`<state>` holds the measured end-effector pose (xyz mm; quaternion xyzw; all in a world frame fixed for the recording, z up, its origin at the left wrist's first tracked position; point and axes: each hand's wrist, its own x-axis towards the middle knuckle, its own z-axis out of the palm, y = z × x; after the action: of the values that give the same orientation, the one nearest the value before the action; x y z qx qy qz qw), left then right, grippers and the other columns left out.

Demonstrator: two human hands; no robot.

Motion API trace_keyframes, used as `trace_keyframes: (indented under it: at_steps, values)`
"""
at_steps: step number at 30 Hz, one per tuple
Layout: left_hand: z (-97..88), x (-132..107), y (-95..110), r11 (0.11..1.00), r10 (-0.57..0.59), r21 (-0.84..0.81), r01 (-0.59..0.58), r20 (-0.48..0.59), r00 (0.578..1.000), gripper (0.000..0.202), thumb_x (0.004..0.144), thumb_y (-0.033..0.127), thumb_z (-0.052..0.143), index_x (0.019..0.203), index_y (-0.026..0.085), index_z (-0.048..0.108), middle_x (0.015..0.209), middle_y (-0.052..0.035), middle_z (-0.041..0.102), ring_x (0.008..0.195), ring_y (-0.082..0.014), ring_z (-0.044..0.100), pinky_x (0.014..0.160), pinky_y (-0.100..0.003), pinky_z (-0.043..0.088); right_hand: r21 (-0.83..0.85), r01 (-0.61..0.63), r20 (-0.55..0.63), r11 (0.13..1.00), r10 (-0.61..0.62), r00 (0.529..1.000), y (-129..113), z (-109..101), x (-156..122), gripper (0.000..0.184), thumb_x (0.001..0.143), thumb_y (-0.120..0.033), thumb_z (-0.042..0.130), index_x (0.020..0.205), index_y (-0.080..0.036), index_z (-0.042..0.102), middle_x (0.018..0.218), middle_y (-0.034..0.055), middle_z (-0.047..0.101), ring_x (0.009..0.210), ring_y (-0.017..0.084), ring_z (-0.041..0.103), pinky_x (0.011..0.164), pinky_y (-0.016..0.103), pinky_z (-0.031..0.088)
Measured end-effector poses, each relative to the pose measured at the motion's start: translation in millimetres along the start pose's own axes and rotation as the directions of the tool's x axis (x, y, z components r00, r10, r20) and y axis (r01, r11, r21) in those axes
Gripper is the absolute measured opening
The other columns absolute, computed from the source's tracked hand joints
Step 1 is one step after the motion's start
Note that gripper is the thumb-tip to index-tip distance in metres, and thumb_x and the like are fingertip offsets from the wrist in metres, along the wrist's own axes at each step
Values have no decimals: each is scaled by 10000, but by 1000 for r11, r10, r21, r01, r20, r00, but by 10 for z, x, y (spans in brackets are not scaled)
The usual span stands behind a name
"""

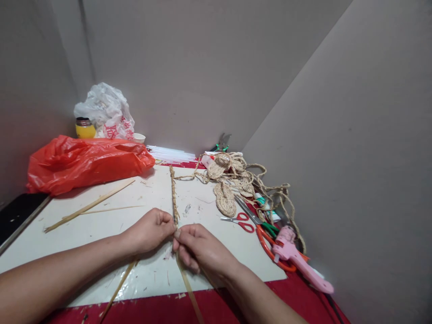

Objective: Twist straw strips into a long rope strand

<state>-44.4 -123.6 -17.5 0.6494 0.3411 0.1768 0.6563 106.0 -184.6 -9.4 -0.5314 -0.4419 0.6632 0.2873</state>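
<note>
A braided straw cord (173, 193) runs from the back of the white board (101, 274) toward me, its near end between my hands. My left hand (153, 231) is closed with its fingertips pinched at that end. Close beside it, my right hand (199, 245) is pinched shut at the same place. Loose flat straw strips (191, 292) trail from the fingers toward the front edge, one leaning left below my left wrist. The exact grip point is partly hidden by my fingers.
Left lie cut straw strips (91, 204) and a red plastic bag (87, 159). On the right are coiled straw pieces (225, 199), small red-handled scissors (243, 222), green-handled scissors (256, 216) and a pink glue gun (297, 256). White glue sticks (172, 154) lie at the back.
</note>
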Motion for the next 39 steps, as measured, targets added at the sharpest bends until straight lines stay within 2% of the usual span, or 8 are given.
trace_keyframes:
  at_steps: [7, 12, 17, 20, 25, 29, 33, 39]
  values:
    - [38, -9, 1, 992, -4, -128, 5, 9, 1000, 207, 753, 271, 473, 594, 150, 528, 512, 0, 567, 461, -104, 501, 491, -223, 343, -247, 107, -177, 963, -153, 972, 135, 191, -21, 282, 888, -320, 344, 715, -164, 502, 510, -4, 578, 376, 97, 521, 389, 182, 369]
    - [55, -22, 55, 998, -18, -54, 15, -45, 999, 200, 731, 278, 520, 578, 150, 515, 487, 29, 518, 455, -80, 448, 477, -205, 305, -672, 140, -198, 727, -359, 912, 93, 220, -76, 344, 896, -228, 330, 620, -160, 525, 572, 45, 609, 491, 111, 527, 500, 218, 358]
    - [30, -25, 120, 995, -49, -93, 43, -62, 997, 226, 703, 326, 590, 598, 132, 541, 496, 42, 481, 452, -55, 353, 457, -197, 252, -808, 270, 37, 523, -412, 911, 0, 308, -280, 276, 882, -293, 436, 676, -165, 567, 576, 14, 565, 498, 99, 436, 502, 233, 287]
    - [-4, -25, 138, 984, -60, -172, 54, -27, 998, 256, 716, 375, 600, 633, 140, 541, 436, 69, 402, 398, -46, 272, 415, -203, 184, -677, 374, 125, 634, -401, 907, -126, 204, -387, 369, 863, -372, 487, 559, -165, 515, 492, -30, 459, 464, 80, 380, 472, 215, 272]
    - [-45, -27, 140, 963, -96, -244, 112, 74, 993, 270, 754, 420, 587, 690, 166, 524, 375, 101, 301, 338, -48, 174, 371, -226, 117, -432, 349, -421, 832, -528, 738, -230, -107, -218, 386, 856, -459, 490, 615, -159, 526, 539, -19, 494, 500, 92, 433, 479, 207, 325]
    - [-48, -39, 154, 967, -37, -245, 64, 115, 993, 301, 764, 430, 581, 655, 165, 488, 417, 84, 356, 356, -44, 206, 376, -228, 138, -35, 215, -113, 976, -218, 969, -83, -111, 10, 412, 842, -545, 465, 731, -158, 552, 552, -15, 538, 427, 90, 459, 400, 199, 327]
    - [-59, -41, 163, 988, -33, -146, 56, 155, 987, 311, 773, 438, 563, 672, 148, 511, 501, 48, 463, 376, -39, 231, 386, -228, 136, 87, 105, 25, 991, -108, 994, 19, -87, 84, 441, 828, -559, 487, 657, -155, 529, 393, -98, 328, 313, 38, 192, 317, 186, 120]
    - [-119, -15, 138, 997, -25, 70, 16, 127, 992, 246, 791, 380, 530, 705, 150, 518, 506, 73, 380, 454, -55, 275, 443, -197, 208, 179, 50, 110, 983, -70, 992, -5, -175, 94, 407, 775, -491, 601, 573, -178, 437, 396, -106, 307, 312, 25, 153, 312, 193, 73]
